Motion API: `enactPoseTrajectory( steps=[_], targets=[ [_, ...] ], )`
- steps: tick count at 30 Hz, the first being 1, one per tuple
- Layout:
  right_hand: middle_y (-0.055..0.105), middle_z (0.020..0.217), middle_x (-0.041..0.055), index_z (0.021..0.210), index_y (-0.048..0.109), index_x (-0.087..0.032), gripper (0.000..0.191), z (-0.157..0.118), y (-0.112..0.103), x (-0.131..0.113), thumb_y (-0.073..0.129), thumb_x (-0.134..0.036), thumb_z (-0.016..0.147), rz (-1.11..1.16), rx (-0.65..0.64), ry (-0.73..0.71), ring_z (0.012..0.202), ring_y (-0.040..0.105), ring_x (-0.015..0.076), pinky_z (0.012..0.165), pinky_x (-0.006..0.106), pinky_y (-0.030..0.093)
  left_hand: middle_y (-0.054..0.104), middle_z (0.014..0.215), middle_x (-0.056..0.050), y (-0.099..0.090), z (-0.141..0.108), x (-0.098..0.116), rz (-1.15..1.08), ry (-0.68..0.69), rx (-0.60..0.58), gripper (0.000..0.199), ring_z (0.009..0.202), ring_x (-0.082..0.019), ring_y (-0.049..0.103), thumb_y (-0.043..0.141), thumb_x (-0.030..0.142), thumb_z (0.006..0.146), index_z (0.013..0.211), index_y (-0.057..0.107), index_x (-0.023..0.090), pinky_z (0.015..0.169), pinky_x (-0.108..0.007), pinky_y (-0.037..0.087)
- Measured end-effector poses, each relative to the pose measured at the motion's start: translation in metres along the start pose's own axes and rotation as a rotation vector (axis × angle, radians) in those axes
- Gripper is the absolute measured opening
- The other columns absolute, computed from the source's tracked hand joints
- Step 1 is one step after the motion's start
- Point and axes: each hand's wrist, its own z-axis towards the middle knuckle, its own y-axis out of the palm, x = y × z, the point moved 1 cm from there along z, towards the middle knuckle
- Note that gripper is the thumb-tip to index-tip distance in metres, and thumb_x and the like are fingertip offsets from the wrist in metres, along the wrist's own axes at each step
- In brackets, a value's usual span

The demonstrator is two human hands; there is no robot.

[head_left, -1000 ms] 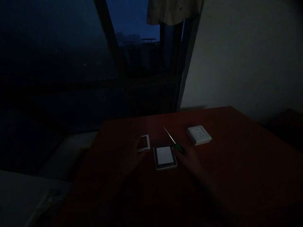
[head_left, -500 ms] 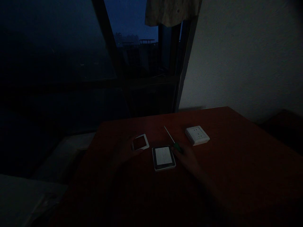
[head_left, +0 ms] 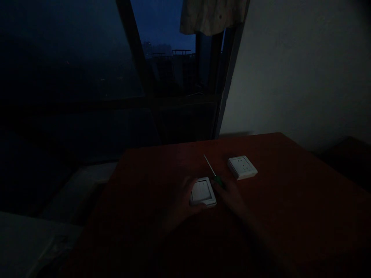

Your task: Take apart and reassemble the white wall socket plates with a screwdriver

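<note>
My left hand [head_left: 187, 199] grips a white square frame [head_left: 212, 194] by its left side, thumb along the near edge and fingers at the far edge. The frame lies over the white wall switch [head_left: 200, 191], whose panel shows through the opening; whether it sits fully flush I cannot tell. In my right hand [head_left: 232, 195] is a screwdriver [head_left: 217, 179] with a green handle, its thin shaft pointing away and to the left. This hand is closed round the handle, just right of the switch.
A white socket box [head_left: 242, 166] stands on the red-brown table [head_left: 284, 193], to the right beyond my right hand. A dark window [head_left: 174, 77] and a pale wall [head_left: 290, 69] rise behind the table. The room is very dim.
My left hand has carried the white frame rightward from the table's left part onto the switch. My right hand stays nearly in place with the screwdriver.
</note>
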Motion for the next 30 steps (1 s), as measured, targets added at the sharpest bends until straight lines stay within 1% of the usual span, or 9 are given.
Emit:
enactPoseTrajectory(
  steps=[3, 6, 9, 14, 18, 22, 26, 28, 30],
  targets=[
    [0.068, 0.078, 0.0021, 0.083, 0.063, -0.019, 0.028, 0.000, 0.001, -0.002, 0.049, -0.044, 0.087, 0.001, -0.017, -0.002, 0.071, 0.062, 0.0182, 0.063, 0.026, 0.046, 0.033, 0.145, -0.011, 0.003, 0.000, -0.002, -0.032, 0.005, -0.002, 0.083, 0.131, -0.032, 0.036, 0.078, 0.038, 0.067, 0.139, 0.040, 0.022, 0.109, -0.046, 0.033],
    [0.069, 0.082, 0.0028, 0.087, 0.064, -0.019, 0.026, 0.000, 0.001, -0.002, 0.052, -0.042, 0.086, -0.009, -0.025, -0.008, 0.075, 0.063, 0.0192, 0.067, 0.027, 0.047, 0.036, 0.143, -0.009, 0.002, 0.000, -0.002, -0.053, 0.043, -0.009, 0.082, 0.128, -0.031, 0.040, 0.078, 0.038, 0.066, 0.138, 0.041, 0.026, 0.107, -0.045, 0.036],
    [0.069, 0.088, 0.0032, 0.090, 0.064, -0.020, 0.025, 0.000, 0.001, 0.000, 0.053, -0.041, 0.085, -0.017, -0.037, -0.023, 0.080, 0.063, 0.0196, 0.072, 0.028, 0.048, 0.037, 0.141, -0.008, 0.001, 0.000, -0.001, -0.066, 0.056, -0.020, 0.084, 0.128, -0.031, 0.040, 0.079, 0.035, 0.065, 0.139, 0.040, 0.026, 0.108, -0.044, 0.035],
    [0.068, 0.083, 0.0028, 0.086, 0.064, -0.020, 0.025, 0.000, 0.001, 0.000, 0.052, -0.042, 0.086, -0.039, -0.056, -0.035, 0.076, 0.062, 0.0190, 0.070, 0.028, 0.047, 0.032, 0.145, -0.009, 0.002, -0.001, -0.002, -0.094, 0.040, -0.035, 0.085, 0.132, -0.030, 0.036, 0.077, 0.036, 0.068, 0.141, 0.036, 0.024, 0.110, -0.044, 0.032],
    [0.069, 0.084, 0.0031, 0.087, 0.065, -0.019, 0.026, -0.001, 0.000, -0.004, 0.051, -0.041, 0.087, -0.056, -0.047, -0.038, 0.076, 0.062, 0.0189, 0.069, 0.028, 0.047, 0.030, 0.148, -0.010, 0.003, -0.002, -0.004, -0.089, 0.027, -0.061, 0.085, 0.134, -0.031, 0.033, 0.077, 0.037, 0.069, 0.142, 0.035, 0.024, 0.111, -0.045, 0.031],
    [0.068, 0.081, 0.0030, 0.084, 0.064, -0.019, 0.027, -0.002, 0.000, -0.008, 0.050, -0.041, 0.088, -0.066, -0.054, -0.044, 0.073, 0.061, 0.0185, 0.066, 0.028, 0.046, 0.028, 0.150, -0.009, 0.001, -0.003, -0.007, -0.071, 0.052, -0.079, 0.090, 0.136, -0.032, 0.031, 0.077, 0.040, 0.069, 0.145, 0.031, 0.026, 0.112, -0.048, 0.030],
    [0.068, 0.081, 0.0027, 0.085, 0.064, -0.019, 0.025, -0.003, -0.001, -0.010, 0.050, -0.040, 0.088, -0.068, -0.050, -0.049, 0.075, 0.061, 0.0182, 0.068, 0.027, 0.046, 0.023, 0.153, -0.009, -0.002, -0.005, -0.012, -0.074, 0.095, -0.114, 0.100, 0.138, -0.034, 0.026, 0.081, 0.040, 0.065, 0.147, 0.025, 0.029, 0.113, -0.051, 0.027],
    [0.069, 0.082, 0.0028, 0.086, 0.064, -0.019, 0.025, -0.002, -0.001, -0.009, 0.049, -0.039, 0.088, -0.070, -0.044, -0.048, 0.074, 0.061, 0.0179, 0.067, 0.027, 0.046, 0.019, 0.154, -0.009, -0.004, -0.005, -0.014, -0.072, 0.103, -0.109, 0.104, 0.140, -0.035, 0.023, 0.082, 0.038, 0.063, 0.148, 0.023, 0.031, 0.113, -0.052, 0.025],
    [0.069, 0.086, 0.0032, 0.087, 0.064, -0.019, 0.025, -0.002, -0.002, -0.008, 0.048, -0.037, 0.089, -0.074, -0.040, -0.048, 0.076, 0.062, 0.0182, 0.069, 0.027, 0.046, 0.018, 0.155, -0.010, -0.004, -0.006, -0.015, -0.071, 0.100, -0.108, 0.105, 0.141, -0.035, 0.020, 0.083, 0.040, 0.062, 0.148, 0.023, 0.030, 0.113, -0.052, 0.024]
  ],
)
